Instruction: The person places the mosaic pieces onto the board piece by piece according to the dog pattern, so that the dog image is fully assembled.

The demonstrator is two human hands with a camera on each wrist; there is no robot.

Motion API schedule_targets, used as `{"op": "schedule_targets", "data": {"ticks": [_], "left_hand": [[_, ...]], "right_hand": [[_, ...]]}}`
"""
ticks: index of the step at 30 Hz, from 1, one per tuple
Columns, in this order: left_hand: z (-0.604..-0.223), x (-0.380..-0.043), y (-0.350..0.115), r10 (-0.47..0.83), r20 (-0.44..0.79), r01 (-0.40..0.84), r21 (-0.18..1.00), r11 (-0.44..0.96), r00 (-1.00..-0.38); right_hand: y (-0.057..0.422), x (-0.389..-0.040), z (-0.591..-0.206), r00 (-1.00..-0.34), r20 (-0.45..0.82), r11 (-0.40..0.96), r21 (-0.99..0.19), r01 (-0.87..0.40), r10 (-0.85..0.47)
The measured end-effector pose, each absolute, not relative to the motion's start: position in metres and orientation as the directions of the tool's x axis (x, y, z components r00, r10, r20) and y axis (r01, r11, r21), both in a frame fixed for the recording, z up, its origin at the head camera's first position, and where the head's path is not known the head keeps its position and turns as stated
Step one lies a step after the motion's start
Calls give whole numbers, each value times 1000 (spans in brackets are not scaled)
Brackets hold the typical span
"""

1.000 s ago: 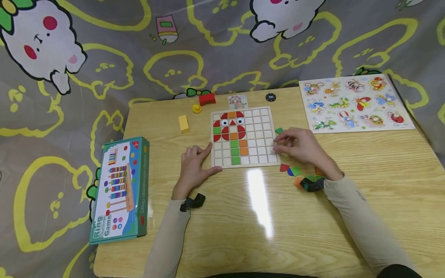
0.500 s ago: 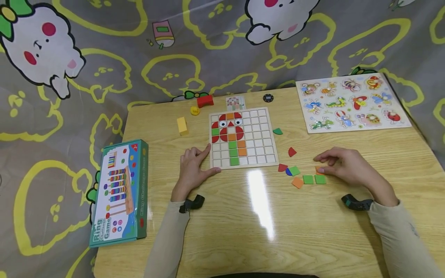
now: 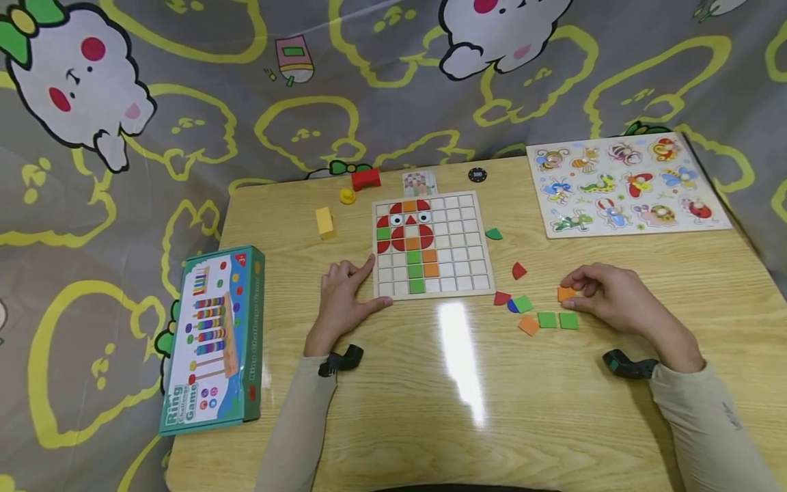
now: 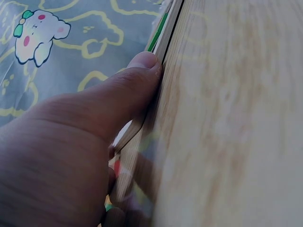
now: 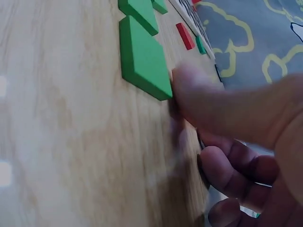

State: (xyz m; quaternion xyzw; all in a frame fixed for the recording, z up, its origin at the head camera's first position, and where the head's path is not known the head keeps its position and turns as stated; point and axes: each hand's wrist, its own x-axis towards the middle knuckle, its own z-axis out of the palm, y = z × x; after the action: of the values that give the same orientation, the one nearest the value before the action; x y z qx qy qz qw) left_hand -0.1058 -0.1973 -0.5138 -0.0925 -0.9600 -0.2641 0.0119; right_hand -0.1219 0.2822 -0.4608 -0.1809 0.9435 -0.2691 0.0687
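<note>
My left hand (image 3: 343, 295) rests at the near left corner of the wooden grid board (image 3: 456, 297), thumb along its front edge and index finger at its left side. In the left wrist view the thumb (image 4: 118, 94) touches the board's rim. Red, orange and green tiles and two eye pieces sit in the board's cells. To the right of the board, my right hand (image 3: 621, 301) pinches an orange square tile (image 3: 565, 294) between thumb and index finger. Two green square tiles (image 3: 557, 320) lie just nearer; in the right wrist view a green tile (image 5: 144, 59) is beside the thumb.
Loose red quarter-round (image 3: 519, 271), green (image 3: 494, 234) and orange (image 3: 528, 325) pieces lie right of the board. A picture card (image 3: 419, 183), black chip (image 3: 477, 175) and blocks (image 3: 325, 223) stand behind and left. An insect puzzle (image 3: 627, 181) and game box (image 3: 212, 342) flank them.
My right hand has moved from the board's right edge rightward and nearer to the orange tile, which it now pinches. A red quarter-round tile came into sight. My left hand stays put.
</note>
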Motion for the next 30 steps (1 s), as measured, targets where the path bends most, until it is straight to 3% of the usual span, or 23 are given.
{"op": "schedule_targets", "data": {"ticks": [8,15,18,23,30], "left_hand": [[-515,-107,-197,175,73,188,495,849,-982],[-513,-106,-196,178,82,195,497,845,-981],[-513,-106,-198,171,81,189,488,852,-982],[-513,-107,-198,173,70,186,489,852,-982],[-514,-108,-199,176,63,184,490,852,-982]], "right_hand": [[277,-124,-459,-920,-3,767,-553,-325,-392],[237,-142,-451,-951,-2,556,-812,-179,-309],[208,-160,-449,-956,11,468,-870,-154,-293],[159,-184,-457,-960,44,484,-856,-180,-278],[113,-197,-472,-915,83,620,-711,-332,-394]]}}
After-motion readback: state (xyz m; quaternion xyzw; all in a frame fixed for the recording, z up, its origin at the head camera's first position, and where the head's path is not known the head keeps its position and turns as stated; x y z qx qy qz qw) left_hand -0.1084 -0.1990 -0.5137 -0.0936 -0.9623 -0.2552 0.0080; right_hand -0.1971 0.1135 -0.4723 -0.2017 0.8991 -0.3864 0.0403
